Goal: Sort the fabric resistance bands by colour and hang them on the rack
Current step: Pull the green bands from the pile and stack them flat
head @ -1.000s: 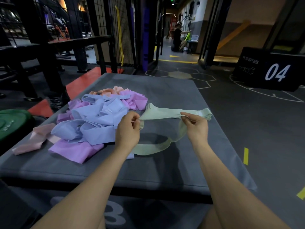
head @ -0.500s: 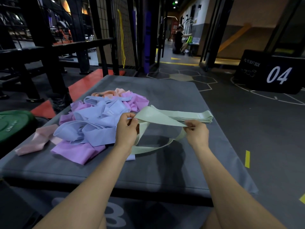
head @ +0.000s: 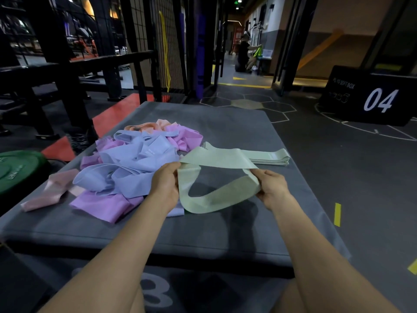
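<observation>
The mixed pile lies left on the mat. Left hand and right hand pinch the green band above it; soft, light, best held at the ends.

Dim indoor scene, background murky. Brighter warm light in far corridor and orange glow upper left. Overhead light casts soft shadows of both forearms and held green band onto grey mat. Wide-angle bending at frame edges. Slight softness on pile; distant figure blurred.
</observation>
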A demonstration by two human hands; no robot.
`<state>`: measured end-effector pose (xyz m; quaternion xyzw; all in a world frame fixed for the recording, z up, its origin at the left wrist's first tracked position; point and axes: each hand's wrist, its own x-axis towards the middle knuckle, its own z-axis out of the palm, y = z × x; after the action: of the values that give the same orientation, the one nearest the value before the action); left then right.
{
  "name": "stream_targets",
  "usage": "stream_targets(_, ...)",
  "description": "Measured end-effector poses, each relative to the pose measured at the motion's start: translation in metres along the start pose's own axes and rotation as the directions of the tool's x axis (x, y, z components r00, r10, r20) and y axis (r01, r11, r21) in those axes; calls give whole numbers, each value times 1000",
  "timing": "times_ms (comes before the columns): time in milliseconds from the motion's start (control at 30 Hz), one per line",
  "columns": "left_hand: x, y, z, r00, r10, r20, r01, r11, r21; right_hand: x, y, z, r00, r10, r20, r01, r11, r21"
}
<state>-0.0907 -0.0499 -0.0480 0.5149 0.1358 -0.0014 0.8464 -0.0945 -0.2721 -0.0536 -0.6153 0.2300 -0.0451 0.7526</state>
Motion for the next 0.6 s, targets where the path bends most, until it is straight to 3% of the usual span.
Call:
stream_targets(167, 4, 3, -10, 995, -48, -92, 45, 998, -37, -3, -3, -13, 1000, 15, 24, -15, 1000, -19)
stream_targets(333, 6, 1, -15, 981, -89, -169, 71, 991, -109, -3, -4, -20, 982, 148, 115, -172, 954, 247)
stream_targets(600, -2, 2, -2, 999, 43, -32, -44, 998, -40, -6, -8, -20, 974, -9, 228, -97, 887, 451)
